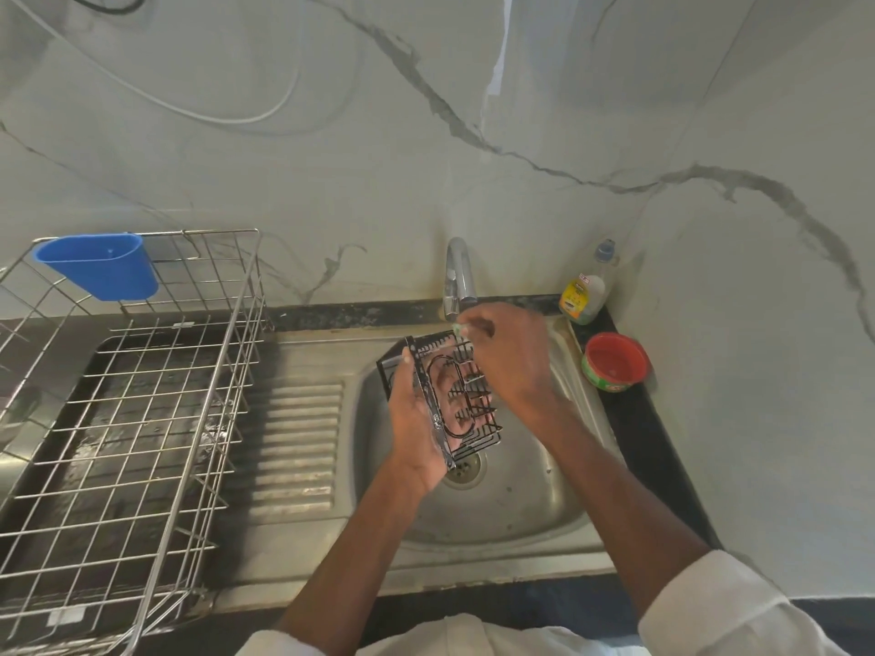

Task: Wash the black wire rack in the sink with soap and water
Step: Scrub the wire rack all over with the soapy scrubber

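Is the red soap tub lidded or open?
Open. The red tub right of the sink shows its inside; no lid on it.

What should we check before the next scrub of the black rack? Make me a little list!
1. Rack held firmly: ok. The left hand grips the black wire rack from underneath along its side.
2. Rack over the sink: ok. It hangs above the sink bowl, near the drain.
3. Scrubber ready: cannot tell. The right hand pinches something small and pale green at the rack's top edge; too blurred to name.
4. Water running: cannot tell. No clear stream shows under the tap.
5. Soap nearby: ok. The soap bottle and a red tub stand on the counter right of the sink.
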{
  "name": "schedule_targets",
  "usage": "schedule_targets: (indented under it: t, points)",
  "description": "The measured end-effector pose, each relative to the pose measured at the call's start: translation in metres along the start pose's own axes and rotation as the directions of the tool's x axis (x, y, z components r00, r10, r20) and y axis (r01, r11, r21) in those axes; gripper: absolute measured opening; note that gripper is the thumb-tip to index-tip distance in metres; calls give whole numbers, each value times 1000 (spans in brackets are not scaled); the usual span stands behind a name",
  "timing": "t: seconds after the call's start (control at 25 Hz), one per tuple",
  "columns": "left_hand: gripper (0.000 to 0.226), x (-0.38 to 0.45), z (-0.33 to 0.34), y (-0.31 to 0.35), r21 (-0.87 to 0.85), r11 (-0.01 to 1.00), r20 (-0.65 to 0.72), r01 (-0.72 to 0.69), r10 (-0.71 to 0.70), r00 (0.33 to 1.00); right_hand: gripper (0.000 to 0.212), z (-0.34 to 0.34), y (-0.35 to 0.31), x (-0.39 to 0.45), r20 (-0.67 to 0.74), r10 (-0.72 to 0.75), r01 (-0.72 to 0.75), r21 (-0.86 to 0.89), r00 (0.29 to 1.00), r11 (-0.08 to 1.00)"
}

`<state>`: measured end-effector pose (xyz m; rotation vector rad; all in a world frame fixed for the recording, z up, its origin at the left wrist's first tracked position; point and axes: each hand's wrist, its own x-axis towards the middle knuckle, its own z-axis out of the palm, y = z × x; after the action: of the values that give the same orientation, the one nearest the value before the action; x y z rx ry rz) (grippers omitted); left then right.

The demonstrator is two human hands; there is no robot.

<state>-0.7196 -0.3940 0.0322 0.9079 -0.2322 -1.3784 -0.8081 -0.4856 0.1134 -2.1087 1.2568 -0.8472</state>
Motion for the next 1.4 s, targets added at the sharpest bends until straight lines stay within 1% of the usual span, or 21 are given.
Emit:
schedule_targets:
  t: [0.08,0.16,0.28,0.4,0.48,0.56,0.64,0.72,0.84,0.88,0.92,0.96,1.0,1.04,1.08,1.12,1.2,1.24,1.32,1.36,1.4]
  points:
    - [83,-1,0,-2,-4,1000,0,15,-15,1000,20,-2,4,-11,-22,-114,114,-5,993,993]
    - [88,-3,0,1,-45,999,-21,16,-17,1000,26,0,7,-33,-61,-221,222,11,973,975]
    - [86,-5,1,6,-131,991,-35,9,-14,999,35,3,19,-77,2,-287,287,-47,958,957]
    - [87,-8,-3,0,-126,992,-85,0,-10,996,40,0,34,-106,73,-253,261,-142,965,955]
    - [85,-10,-2,-5,-102,995,-115,16,-28,993,35,2,31,-89,48,-190,196,-181,981,964]
    - [83,-16,5,-7,-52,998,-121,46,-52,991,30,9,19,-60,2,-147,146,-137,989,980]
    - [80,-19,8,-5,-40,999,-133,35,-40,990,29,14,7,-44,-12,-138,136,-94,990,986]
    - [78,-20,5,-1,-78,997,-142,8,-19,990,32,13,9,-53,12,-183,183,-124,983,975]
    - [82,-18,-5,3,-135,991,-133,-7,-11,991,43,8,30,-104,72,-333,340,-216,940,915]
    - [83,-18,-8,1,-141,990,-135,-8,-11,991,45,8,35,-116,92,-357,369,-218,930,904]
    - [85,-18,-9,-2,-129,992,-150,-7,-12,989,45,9,37,-119,94,-355,367,-215,930,905]
    - [86,-19,-8,-3,-103,995,-172,-6,-12,985,42,12,35,-114,63,-320,325,-220,945,920]
    - [87,-19,-5,-4,-90,996,-193,-10,-8,981,38,16,31,-104,4,-242,237,-219,970,947]
    - [87,-19,-3,-3,-106,994,-210,-19,-4,978,36,20,25,-94,-53,-152,138,-208,987,968]
    - [87,-19,-2,-3,-141,990,-235,-31,-3,972,37,24,19,-88,-83,-106,89,-193,991,977]
    - [86,-20,-1,-2,-186,981,-263,-52,1,965,39,27,15,-87,-90,-137,118,-188,987,975]
    - [81,-20,-3,3,-286,952,-301,-112,21,953,42,34,15,-99,-43,-300,288,-188,953,939]
    - [79,-20,-6,6,-321,938,-310,-134,30,950,41,35,17,-107,-41,-330,319,-162,943,934]
    - [80,-20,-7,8,-334,930,-337,-150,31,941,39,36,19,-112,-101,-234,226,-85,967,970]
    - [80,-20,-7,8,-333,932,-355,-145,19,935,39,38,21,-112,-116,-220,213,-62,969,975]
    - [79,-21,-7,7,-336,932,-370,-139,5,929,39,40,21,-114,-97,-281,275,-67,955,959]
